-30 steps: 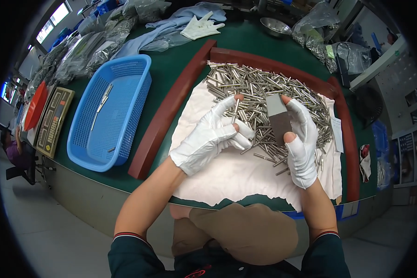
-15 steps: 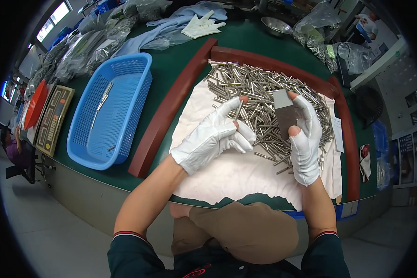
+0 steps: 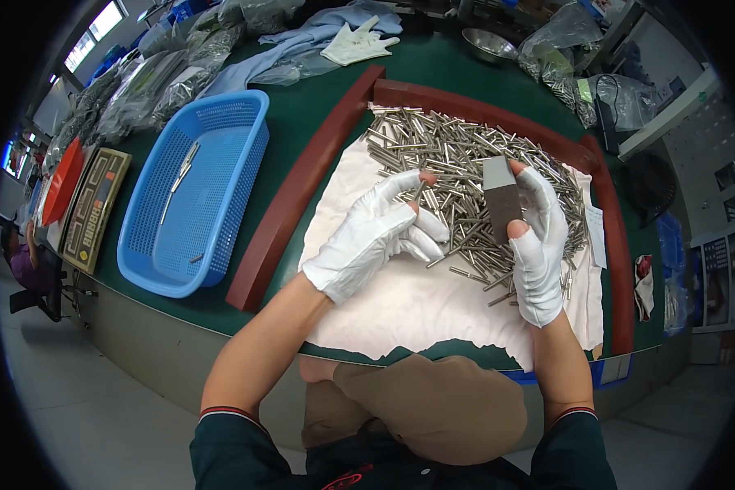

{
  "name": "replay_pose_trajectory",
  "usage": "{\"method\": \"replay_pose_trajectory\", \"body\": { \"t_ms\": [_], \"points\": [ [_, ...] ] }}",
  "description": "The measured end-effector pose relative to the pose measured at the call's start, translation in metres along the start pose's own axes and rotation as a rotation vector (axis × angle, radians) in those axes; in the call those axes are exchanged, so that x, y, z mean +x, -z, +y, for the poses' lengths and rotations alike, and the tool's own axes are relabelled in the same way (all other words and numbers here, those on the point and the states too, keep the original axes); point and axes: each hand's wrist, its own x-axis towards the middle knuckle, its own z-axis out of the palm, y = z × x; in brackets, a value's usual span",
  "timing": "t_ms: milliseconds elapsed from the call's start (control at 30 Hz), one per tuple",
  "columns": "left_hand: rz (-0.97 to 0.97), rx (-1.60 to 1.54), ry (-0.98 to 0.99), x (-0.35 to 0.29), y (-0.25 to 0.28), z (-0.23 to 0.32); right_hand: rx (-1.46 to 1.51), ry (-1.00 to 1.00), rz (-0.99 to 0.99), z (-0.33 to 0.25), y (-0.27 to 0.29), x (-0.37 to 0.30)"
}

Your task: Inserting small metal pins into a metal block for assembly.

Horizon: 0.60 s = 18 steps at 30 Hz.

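Note:
My left hand [image 3: 369, 233], in a white glove with bare fingertips, pinches a short metal pin [image 3: 420, 192] between thumb and index finger; the other fingers curl loosely below. On the right, my right hand [image 3: 545, 249], gloved the same way, grips a flat rectangular block [image 3: 505, 211] by its side. The block is light grey at the far end and dark brown on the rest. Behind and beneath both hands spreads a heap of loose steel pins [image 3: 433, 135] on a pale pink cloth [image 3: 367, 314].
Dark red wooden bars [image 3: 302, 196] frame the cloth on the green table. A blue perforated basket [image 3: 143, 257] with several pins stands to the left, beside a box [image 3: 98, 212] and an orange tray [image 3: 63, 181]. Farther back lie a white glove [image 3: 355, 42], a metal bowl [image 3: 488, 46] and plastic bags [image 3: 151, 86].
The pin in my left hand has tilted and less of it shows between the fingertips. My right hand and the block have hardly moved.

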Motion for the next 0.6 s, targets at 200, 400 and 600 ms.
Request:
{"method": "replay_pose_trajectory", "body": {
  "t_ms": [200,400,600],
  "points": [
    [0.05,0.059,-0.033,-0.001,-0.004,0.001,-0.016,0.023,0.019,0.003,0.001,0.0],
    [0.121,0.006,0.016,-0.001,0.006,-0.003,-0.028,0.011,-0.006,0.0,0.002,0.0],
    [0.179,-0.017,0.022,-0.001,0.005,-0.004,-0.024,0.017,0.001,0.0,0.001,0.001]
  ]
}}
